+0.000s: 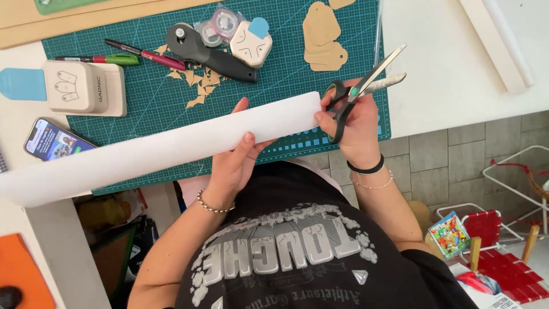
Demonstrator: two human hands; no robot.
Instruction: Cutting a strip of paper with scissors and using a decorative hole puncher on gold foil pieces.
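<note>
The long white paper roll point(154, 150) runs off the picture's left edge, so its far end is unseen, and its near end hides part of the green cutting mat point(143, 109). It lies slanted across the mat's front edge, plain and smooth. The left hand point(237, 157) is wrapped around its middle, while the right hand point(350, 123) pinches its end and grips open scissors point(363, 83).

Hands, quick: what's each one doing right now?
Left hand: closed around the white paper roll, thumb on top.
Right hand: fingers through the handles of the scissors, blades open, also pinching the roll's end.
</note>
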